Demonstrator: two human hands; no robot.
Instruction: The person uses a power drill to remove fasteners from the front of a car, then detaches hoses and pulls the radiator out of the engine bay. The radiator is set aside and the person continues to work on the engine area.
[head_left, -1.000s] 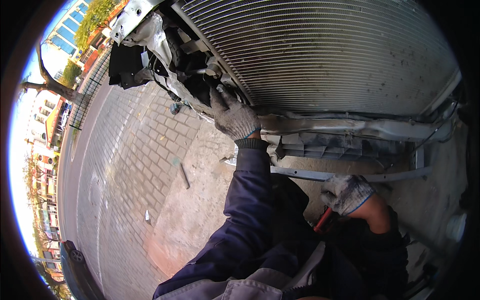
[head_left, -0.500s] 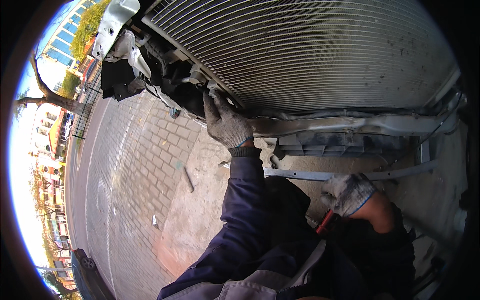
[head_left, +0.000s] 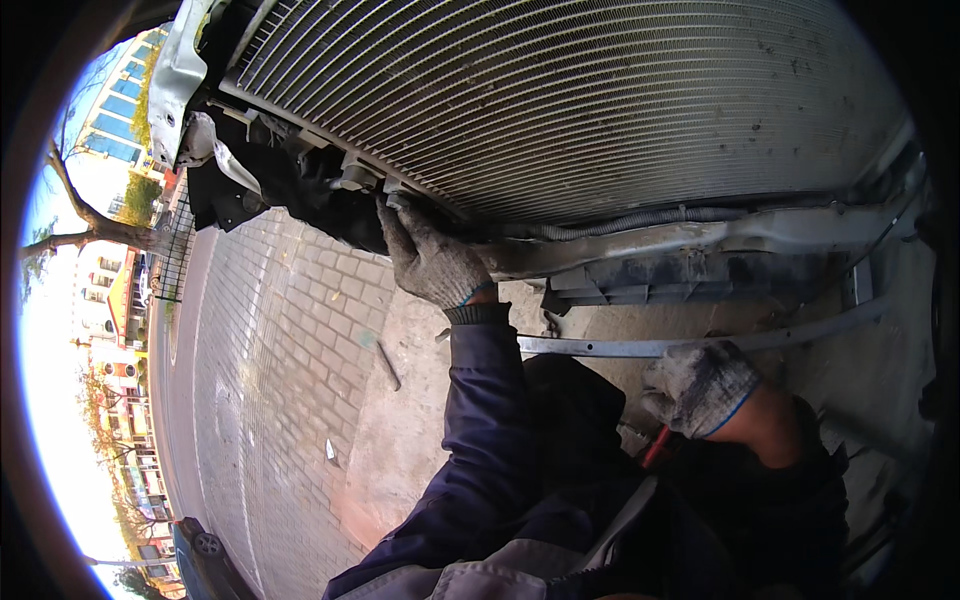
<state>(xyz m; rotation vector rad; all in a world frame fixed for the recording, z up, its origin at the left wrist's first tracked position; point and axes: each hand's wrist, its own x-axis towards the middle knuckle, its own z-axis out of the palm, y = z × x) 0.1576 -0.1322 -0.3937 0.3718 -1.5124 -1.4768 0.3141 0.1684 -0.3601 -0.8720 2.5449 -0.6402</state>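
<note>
The radiator (head_left: 600,110) rises just past the fingertips of the left hand (head_left: 437,265), two gloved fingers slightly parted at its lower corner; whether they pinch anything, I can't tell. Right of them runs the crossmember (head_left: 630,243). The radiator's face is exposed, seemingly seated; what remains doesn't show. Farther right, the right hand (head_left: 703,388) curls by a red handle (head_left: 657,446), grip unclear.

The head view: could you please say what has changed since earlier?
The view tilted, swinging the radiator leftward and the loose rod rightward in frame. The left hand stays at the radiator's lower corner, the right hand by the red handle. No grasp visibly changes.
</note>
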